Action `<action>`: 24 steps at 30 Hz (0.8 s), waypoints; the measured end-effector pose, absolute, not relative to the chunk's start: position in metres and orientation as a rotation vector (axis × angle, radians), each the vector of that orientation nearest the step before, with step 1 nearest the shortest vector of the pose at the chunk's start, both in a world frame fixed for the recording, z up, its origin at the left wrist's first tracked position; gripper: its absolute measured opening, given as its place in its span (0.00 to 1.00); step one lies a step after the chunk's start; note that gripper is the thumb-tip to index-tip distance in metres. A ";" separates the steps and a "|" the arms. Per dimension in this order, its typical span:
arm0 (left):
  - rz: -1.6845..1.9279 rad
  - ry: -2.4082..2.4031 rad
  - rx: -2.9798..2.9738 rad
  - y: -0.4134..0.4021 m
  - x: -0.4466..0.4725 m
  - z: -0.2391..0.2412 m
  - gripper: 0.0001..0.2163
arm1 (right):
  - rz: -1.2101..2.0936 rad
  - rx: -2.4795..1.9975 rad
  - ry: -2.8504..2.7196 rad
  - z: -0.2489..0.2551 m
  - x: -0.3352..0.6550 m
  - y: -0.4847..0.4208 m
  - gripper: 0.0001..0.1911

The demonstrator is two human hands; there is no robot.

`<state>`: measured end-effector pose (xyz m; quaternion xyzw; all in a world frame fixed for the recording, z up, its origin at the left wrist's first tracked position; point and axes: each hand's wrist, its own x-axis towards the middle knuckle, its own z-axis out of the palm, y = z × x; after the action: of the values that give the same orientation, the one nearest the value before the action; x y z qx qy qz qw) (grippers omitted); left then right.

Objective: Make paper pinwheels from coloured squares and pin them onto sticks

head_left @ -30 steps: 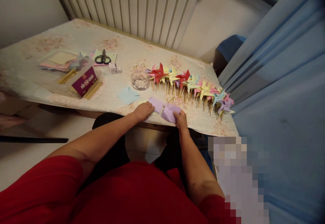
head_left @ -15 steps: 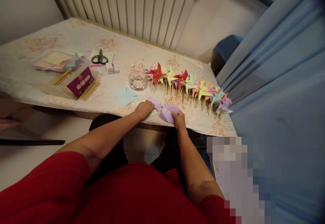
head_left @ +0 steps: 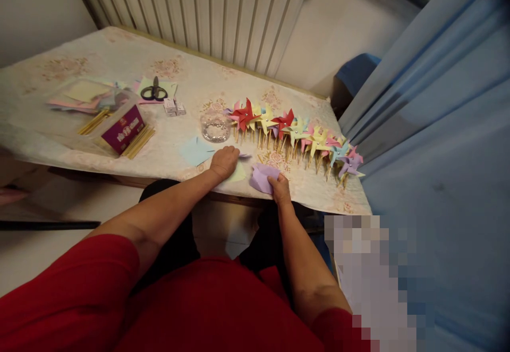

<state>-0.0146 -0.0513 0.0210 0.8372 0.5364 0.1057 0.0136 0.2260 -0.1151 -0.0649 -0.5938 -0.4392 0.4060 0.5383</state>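
My right hand pinches a folded purple paper at the table's near edge. Further left and a little deeper on the table, my left hand lies with curled fingers over another purple piece, of which only a tip shows, and over a pale yellow paper. A light blue paper square lies just left of that hand. Behind both hands a row of finished paper pinwheels on wooden sticks runs toward the right corner.
A glass dish stands behind my left hand. Farther left are a purple box with wooden sticks, stacked coloured papers, scissors and small white boxes. A radiator backs the table; a blue curtain hangs right.
My left hand has slid away from the near edge, deeper onto the table, covering most of the purple piece and uncovering the yellow paper. My right hand keeps its hold on the folded purple paper.
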 end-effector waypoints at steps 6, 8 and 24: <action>0.655 1.779 2.186 -0.025 -0.030 0.049 0.11 | 0.975 -1.413 -1.027 -0.063 0.224 -0.116 0.18; 0.791 1.758 1.985 -0.016 -0.039 0.055 0.10 | 0.977 -1.407 -1.029 -0.062 0.223 -0.116 0.18; 0.824 1.123 1.020 -0.035 -0.068 0.053 0.10 | 0.926 -1.424 -1.074 -0.064 0.225 -0.115 0.19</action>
<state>-0.0679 -0.0355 0.0533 0.4488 0.4942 0.3628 0.6502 0.2246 -0.1150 -0.0641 -0.5980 -0.4510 0.3891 0.5363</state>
